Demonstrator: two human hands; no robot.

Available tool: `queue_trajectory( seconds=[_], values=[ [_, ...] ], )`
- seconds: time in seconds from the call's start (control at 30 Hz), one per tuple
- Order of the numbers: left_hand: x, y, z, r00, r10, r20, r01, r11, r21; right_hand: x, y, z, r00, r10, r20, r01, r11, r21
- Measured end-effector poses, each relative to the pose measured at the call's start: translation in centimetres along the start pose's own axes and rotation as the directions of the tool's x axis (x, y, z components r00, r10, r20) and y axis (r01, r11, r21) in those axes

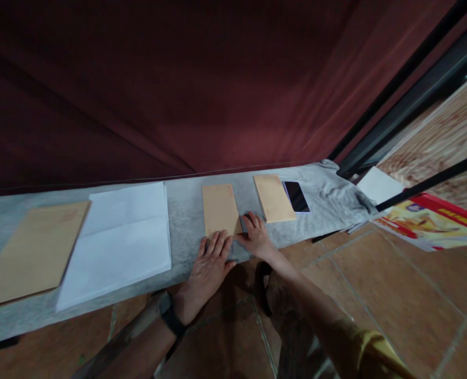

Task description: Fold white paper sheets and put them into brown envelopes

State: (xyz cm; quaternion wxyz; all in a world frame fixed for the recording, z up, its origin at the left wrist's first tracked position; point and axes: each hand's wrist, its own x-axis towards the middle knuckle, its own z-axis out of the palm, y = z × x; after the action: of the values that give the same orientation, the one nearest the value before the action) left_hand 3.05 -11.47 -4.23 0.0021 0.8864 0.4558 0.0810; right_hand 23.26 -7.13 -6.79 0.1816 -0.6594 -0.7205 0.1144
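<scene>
A small brown envelope point(220, 208) lies flat on the grey cloth-covered bench right in front of me. My left hand point(213, 258) rests on its lower end, fingers stretched out and palm down. Beside the envelope's lower right corner is my right hand point(256, 237), thumb pointing at that corner and fingers apart and slightly bent over the cloth. Just beyond the right hand lies a second, paler brown envelope point(275, 199). A phone point(297, 197) with a dark screen lies against that envelope's right side.
White paper sheets point(126, 231) and a large brown envelope point(36, 252) lie on the bench point(186, 231) to the left. A dark red curtain point(158, 89) hangs behind. At right are a black metal frame point(391, 121), a colourful printed box point(434, 221) and the tiled floor point(395, 279).
</scene>
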Motion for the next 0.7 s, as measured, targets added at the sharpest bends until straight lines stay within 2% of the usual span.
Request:
queue_trajectory(
  seconds=[0.17, 0.33, 0.43, 0.7],
  values=[
    [-0.2, 0.1, -0.2, 1.000, -0.009, 0.001, 0.009, 1.000, 0.000, 0.3, 0.8, 1.2, 1.000, -0.005, 0.012, 0.005, 0.999, 0.033],
    [-0.6, -0.5, -0.3, 1.000, -0.023, 0.017, 0.022, 0.999, 0.034, 0.6, 1.8, 1.9, 0.997, -0.007, -0.073, 0.014, 0.995, 0.100],
    [-0.9, -0.9, -0.4, 0.999, -0.031, 0.011, 0.030, 0.998, 0.048, 0.5, 2.1, 2.2, 0.997, 0.016, -0.081, -0.008, 0.995, 0.101],
    [-1.0, -0.7, -1.3, 0.998, -0.048, -0.033, 0.049, 0.999, 0.025, 0.8, 1.5, 1.4, 0.996, 0.026, -0.087, -0.020, 0.997, 0.070]
  ],
)
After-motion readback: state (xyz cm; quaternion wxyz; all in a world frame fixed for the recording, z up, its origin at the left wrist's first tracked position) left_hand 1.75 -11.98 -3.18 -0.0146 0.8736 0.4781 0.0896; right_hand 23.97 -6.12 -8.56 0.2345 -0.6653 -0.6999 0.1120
